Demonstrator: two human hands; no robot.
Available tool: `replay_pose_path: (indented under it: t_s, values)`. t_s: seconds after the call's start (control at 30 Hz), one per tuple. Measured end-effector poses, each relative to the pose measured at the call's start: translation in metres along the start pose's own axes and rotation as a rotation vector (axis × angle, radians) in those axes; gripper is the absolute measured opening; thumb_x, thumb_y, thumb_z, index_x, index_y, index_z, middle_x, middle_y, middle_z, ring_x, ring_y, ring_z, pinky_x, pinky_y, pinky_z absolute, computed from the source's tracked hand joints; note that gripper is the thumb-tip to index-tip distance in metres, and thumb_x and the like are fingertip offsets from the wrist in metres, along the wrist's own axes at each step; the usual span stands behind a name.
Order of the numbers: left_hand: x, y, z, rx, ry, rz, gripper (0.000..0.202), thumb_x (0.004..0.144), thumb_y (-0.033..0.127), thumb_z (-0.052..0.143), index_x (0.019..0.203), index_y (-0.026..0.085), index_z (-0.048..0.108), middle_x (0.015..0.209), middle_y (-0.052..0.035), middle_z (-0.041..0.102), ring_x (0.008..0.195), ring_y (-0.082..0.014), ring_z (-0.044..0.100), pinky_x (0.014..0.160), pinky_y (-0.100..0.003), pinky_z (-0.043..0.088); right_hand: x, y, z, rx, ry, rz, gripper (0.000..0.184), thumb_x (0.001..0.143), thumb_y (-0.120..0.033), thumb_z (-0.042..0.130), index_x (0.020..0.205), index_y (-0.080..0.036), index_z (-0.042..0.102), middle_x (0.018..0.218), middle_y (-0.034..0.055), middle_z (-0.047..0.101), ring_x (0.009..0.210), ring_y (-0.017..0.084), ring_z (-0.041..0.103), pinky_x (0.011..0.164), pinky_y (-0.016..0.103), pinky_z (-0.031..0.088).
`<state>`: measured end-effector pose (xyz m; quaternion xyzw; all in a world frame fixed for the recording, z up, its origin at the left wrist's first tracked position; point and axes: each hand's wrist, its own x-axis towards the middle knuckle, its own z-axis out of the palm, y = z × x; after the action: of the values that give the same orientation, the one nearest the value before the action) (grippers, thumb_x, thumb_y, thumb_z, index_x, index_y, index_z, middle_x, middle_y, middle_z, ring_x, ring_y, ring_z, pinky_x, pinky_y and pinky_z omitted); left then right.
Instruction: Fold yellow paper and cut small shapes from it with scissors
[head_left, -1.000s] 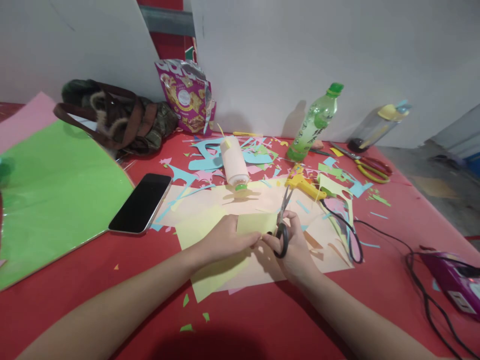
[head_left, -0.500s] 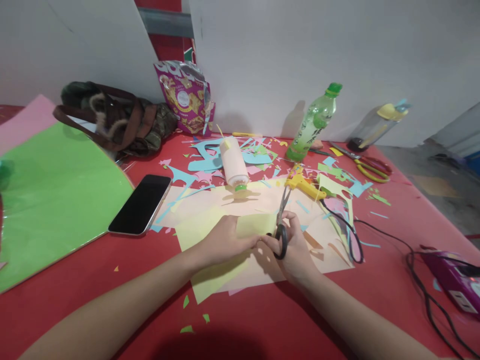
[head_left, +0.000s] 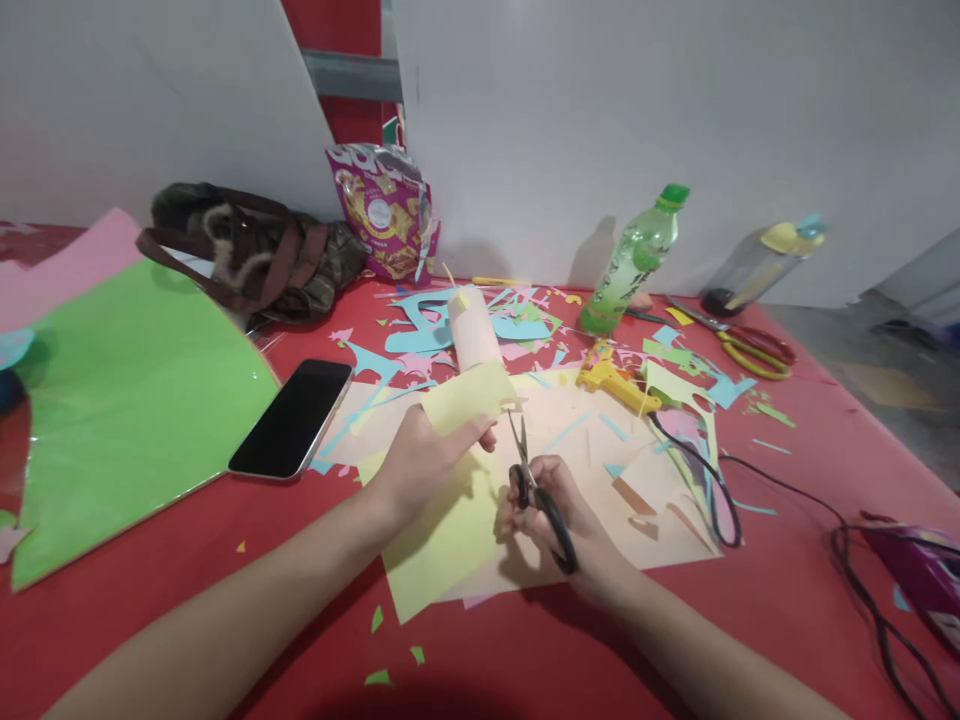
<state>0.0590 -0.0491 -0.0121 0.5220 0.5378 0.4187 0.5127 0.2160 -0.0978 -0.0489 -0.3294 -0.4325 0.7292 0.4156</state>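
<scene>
My left hand [head_left: 420, 462] pinches a small piece of yellow paper [head_left: 469, 397] and holds it up above the table. My right hand [head_left: 555, 515] grips black-handled scissors [head_left: 534, 485] by the loops, with the blades pointing up toward the lower right edge of that paper. Under both hands lie a larger yellow sheet [head_left: 439, 545] and a peach sheet [head_left: 600, 470] on the red table [head_left: 225, 580]. A pale glue bottle [head_left: 471, 328] lies just beyond the held paper.
A black phone [head_left: 294, 418] and a big green sheet [head_left: 112, 400] lie at the left. A yellow glue gun [head_left: 616, 382] with a black cord [head_left: 795, 500], a green bottle [head_left: 630, 262], red-yellow scissors [head_left: 742, 340], a brown bag [head_left: 255, 255], a snack pouch [head_left: 382, 212] and paper scraps surround the work.
My left hand has lifted the yellow piece up and to the left. My right hand has drawn the scissors back toward me and turned them, so the blades are now off the paper.
</scene>
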Motion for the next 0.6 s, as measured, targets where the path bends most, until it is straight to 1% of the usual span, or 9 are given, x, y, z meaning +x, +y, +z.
replay_pose_path:
  t_s: [0.07,0.2,0.37,0.5,0.6]
  values:
    - [-0.002,0.001,0.001,0.02,-0.02,-0.012,0.022,0.071,0.029,0.05,0.055,0.014,0.054,0.058,-0.0001,0.058,0.054,-0.0112,0.054,0.054,-0.021,0.044,-0.001,-0.001,0.002,-0.034,-0.03,0.012,0.037,0.068,-0.045,0.059,0.086,-0.026,0.034,0.081,-0.0018,0.043,0.069,0.01,0.047,0.065,0.027,0.037]
    - [-0.007,0.006,0.005,0.089,-0.061,-0.008,0.019,0.07,0.024,0.051,0.053,0.014,0.054,0.055,0.0019,0.057,0.053,-0.0096,0.053,0.054,-0.018,0.042,-0.001,-0.004,0.004,-0.098,-0.036,0.001,0.037,0.069,-0.049,0.056,0.086,-0.025,0.033,0.078,-0.0016,0.043,0.07,0.011,0.045,0.063,0.026,0.035]
    - [-0.011,0.009,0.007,0.123,-0.066,-0.014,0.018,0.069,0.02,0.05,0.054,0.013,0.055,0.052,0.003,0.057,0.049,-0.0079,0.052,0.05,-0.016,0.041,-0.001,-0.004,0.003,-0.11,-0.039,-0.016,0.036,0.071,-0.049,0.054,0.086,-0.025,0.033,0.078,-0.0014,0.043,0.069,0.011,0.043,0.064,0.026,0.034]
    - [-0.012,0.006,0.009,0.128,-0.066,0.017,0.015,0.069,0.018,0.049,0.056,0.013,0.055,0.055,0.0028,0.058,0.052,-0.0085,0.052,0.053,-0.017,0.042,-0.001,-0.005,0.004,-0.112,-0.034,-0.006,0.035,0.07,-0.05,0.054,0.085,-0.025,0.033,0.078,-0.0021,0.041,0.067,0.01,0.041,0.062,0.026,0.034]
    - [-0.014,0.005,0.011,0.12,-0.063,-0.001,0.016,0.069,0.018,0.048,0.056,0.013,0.054,0.053,0.0027,0.057,0.05,-0.0084,0.052,0.05,-0.017,0.041,-0.001,-0.006,0.005,-0.126,-0.029,-0.008,0.035,0.071,-0.05,0.053,0.084,-0.025,0.033,0.077,-0.0025,0.04,0.065,0.01,0.04,0.061,0.025,0.034]
